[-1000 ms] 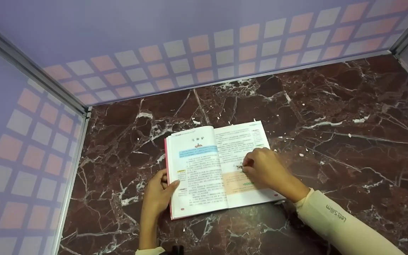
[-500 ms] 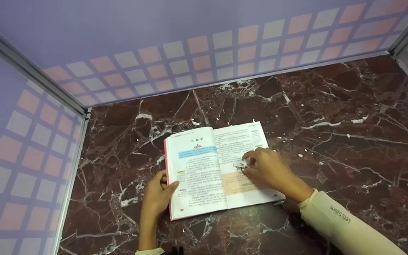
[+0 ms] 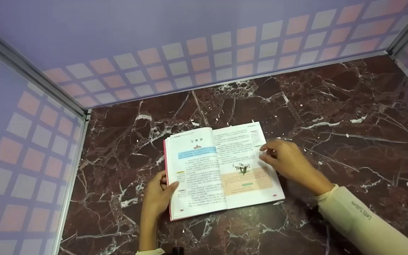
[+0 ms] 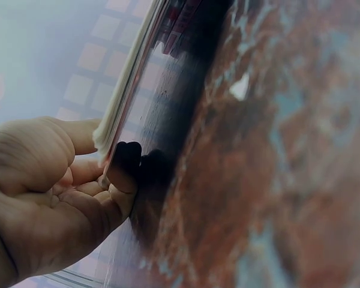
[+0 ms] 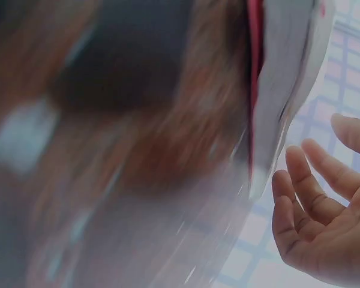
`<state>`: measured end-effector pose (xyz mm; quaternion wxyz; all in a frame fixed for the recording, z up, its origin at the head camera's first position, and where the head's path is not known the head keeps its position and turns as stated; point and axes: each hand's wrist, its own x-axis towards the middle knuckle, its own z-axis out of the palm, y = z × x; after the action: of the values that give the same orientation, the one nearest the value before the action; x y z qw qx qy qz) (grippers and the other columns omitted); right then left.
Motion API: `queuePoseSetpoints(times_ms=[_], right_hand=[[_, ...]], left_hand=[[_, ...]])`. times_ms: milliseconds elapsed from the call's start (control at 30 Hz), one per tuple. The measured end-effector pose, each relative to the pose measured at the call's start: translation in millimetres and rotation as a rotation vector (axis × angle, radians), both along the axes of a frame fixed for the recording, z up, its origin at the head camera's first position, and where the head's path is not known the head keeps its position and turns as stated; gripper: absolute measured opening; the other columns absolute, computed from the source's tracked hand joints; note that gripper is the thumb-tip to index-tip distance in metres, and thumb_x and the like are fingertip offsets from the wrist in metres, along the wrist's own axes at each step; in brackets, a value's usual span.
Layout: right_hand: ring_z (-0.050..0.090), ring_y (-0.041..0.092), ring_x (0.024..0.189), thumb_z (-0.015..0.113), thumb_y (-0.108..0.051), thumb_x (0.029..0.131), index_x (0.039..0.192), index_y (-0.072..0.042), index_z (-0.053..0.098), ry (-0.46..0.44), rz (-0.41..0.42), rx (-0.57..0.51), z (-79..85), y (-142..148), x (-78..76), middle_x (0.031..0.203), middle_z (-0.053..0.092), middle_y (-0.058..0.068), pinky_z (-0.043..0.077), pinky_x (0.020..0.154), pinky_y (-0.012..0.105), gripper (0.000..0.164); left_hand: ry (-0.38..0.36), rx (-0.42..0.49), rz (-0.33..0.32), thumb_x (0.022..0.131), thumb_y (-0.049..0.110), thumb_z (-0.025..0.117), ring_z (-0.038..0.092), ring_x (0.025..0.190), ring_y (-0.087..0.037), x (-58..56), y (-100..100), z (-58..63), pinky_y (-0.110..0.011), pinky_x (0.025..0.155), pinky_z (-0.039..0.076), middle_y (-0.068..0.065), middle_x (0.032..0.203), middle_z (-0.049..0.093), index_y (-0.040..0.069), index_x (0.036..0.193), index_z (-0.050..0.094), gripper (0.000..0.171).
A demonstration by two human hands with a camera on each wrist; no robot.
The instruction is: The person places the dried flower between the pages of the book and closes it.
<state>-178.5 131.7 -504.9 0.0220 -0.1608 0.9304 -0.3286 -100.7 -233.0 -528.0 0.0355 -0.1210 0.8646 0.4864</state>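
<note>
An open book with printed pages and a red cover lies on the dark marbled table. My left hand grips its left edge, thumb on the page and fingers underneath. In the left wrist view the left hand pinches the book's edge between thumb and fingers. My right hand hovers at the right page's outer edge, fingers loosely bent, holding nothing. The right wrist view shows the right hand apart from the book's side. A small drone-like picture shows on the right page.
Small white scraps are scattered over the marbled table. A purple panel with pink and white squares stands along the back, another panel at the left. A dark object pokes in at the bottom edge.
My right hand has moved right, from the middle of the right page to its outer edge, uncovering the printed picture. Its fingers have spread a little. The left hand stays on the book.
</note>
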Motion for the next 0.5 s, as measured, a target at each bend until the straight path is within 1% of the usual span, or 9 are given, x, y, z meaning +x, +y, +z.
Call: queuePoseSetpoints(times_ms=[33, 133, 233, 300, 367, 433, 500], right_hand=[[0.062, 0.021, 0.078, 0.076, -0.015, 0.088, 0.101, -0.006, 0.075, 0.003, -0.005, 0.004, -0.5, 4.3, -1.0, 0.090, 0.069, 0.007, 0.053, 0.072, 0.041, 0.016], [0.064, 0.027, 0.087, 0.075, -0.016, 0.089, 0.101, -0.009, 0.076, -0.001, -0.023, 0.021, -1.6, 17.9, -3.2, 0.097, 0.070, 0.011, 0.052, 0.081, 0.047, 0.014], [0.064, 0.036, 0.101, 0.075, -0.020, 0.089, 0.109, -0.011, 0.076, -0.005, -0.043, 0.046, -3.0, 30.8, -5.0, 0.110, 0.069, 0.016, 0.050, 0.090, 0.055, 0.021], [0.062, 0.043, 0.110, 0.075, -0.023, 0.090, 0.117, -0.009, 0.073, -0.008, -0.043, 0.077, -3.6, 39.1, -6.1, 0.121, 0.065, 0.020, 0.046, 0.096, 0.061, 0.030], [0.056, 0.049, 0.118, 0.074, -0.025, 0.090, 0.126, -0.006, 0.068, -0.016, -0.043, 0.125, -4.0, 47.8, -7.0, 0.131, 0.059, 0.026, 0.043, 0.100, 0.064, 0.041], [0.047, 0.055, 0.127, 0.073, -0.026, 0.091, 0.135, -0.002, 0.060, -0.036, -0.036, 0.182, -4.2, 56.9, -8.3, 0.143, 0.047, 0.032, 0.036, 0.105, 0.068, 0.052], [0.037, 0.059, 0.132, 0.072, -0.027, 0.091, 0.142, 0.000, 0.052, -0.065, -0.028, 0.243, -4.7, 65.8, -10.0, 0.149, 0.036, 0.036, 0.032, 0.106, 0.070, 0.062]], left_hand=[[0.007, 0.009, -0.002, 0.091, 0.003, 0.069, 0.057, 0.073, -0.018, 0.2, 0.1, 0.1, -0.024, 0.061, 0.049, -0.013, 0.095, 0.060, -0.009, 0.136, 0.052, 0.049], [0.028, 0.041, -0.004, 0.091, 0.001, 0.069, 0.056, 0.073, -0.018, 0.9, 0.3, 0.5, -0.023, 0.061, 0.049, -0.014, 0.094, 0.059, -0.010, 0.135, 0.053, 0.049], [0.038, 0.065, -0.003, 0.091, 0.001, 0.069, 0.056, 0.073, -0.017, 1.4, 1.0, 1.4, -0.022, 0.061, 0.048, -0.014, 0.094, 0.059, -0.010, 0.136, 0.052, 0.050], [0.040, 0.079, 0.003, 0.091, 0.000, 0.069, 0.055, 0.073, -0.017, 1.5, 1.6, 1.7, -0.022, 0.060, 0.048, -0.014, 0.093, 0.059, -0.010, 0.136, 0.052, 0.049], [0.047, 0.092, 0.010, 0.091, 0.000, 0.068, 0.056, 0.072, -0.016, 1.9, 2.2, 1.5, -0.022, 0.060, 0.048, -0.015, 0.093, 0.060, -0.009, 0.136, 0.052, 0.049], [0.056, 0.117, 0.022, 0.091, -0.001, 0.067, 0.056, 0.071, -0.017, 2.5, 2.8, 1.1, -0.023, 0.060, 0.049, -0.015, 0.092, 0.060, -0.009, 0.136, 0.052, 0.049], [0.065, 0.156, 0.033, 0.091, -0.003, 0.066, 0.058, 0.072, -0.018, 3.5, 3.4, 1.6, -0.024, 0.060, 0.051, -0.017, 0.093, 0.060, -0.009, 0.137, 0.051, 0.049]])
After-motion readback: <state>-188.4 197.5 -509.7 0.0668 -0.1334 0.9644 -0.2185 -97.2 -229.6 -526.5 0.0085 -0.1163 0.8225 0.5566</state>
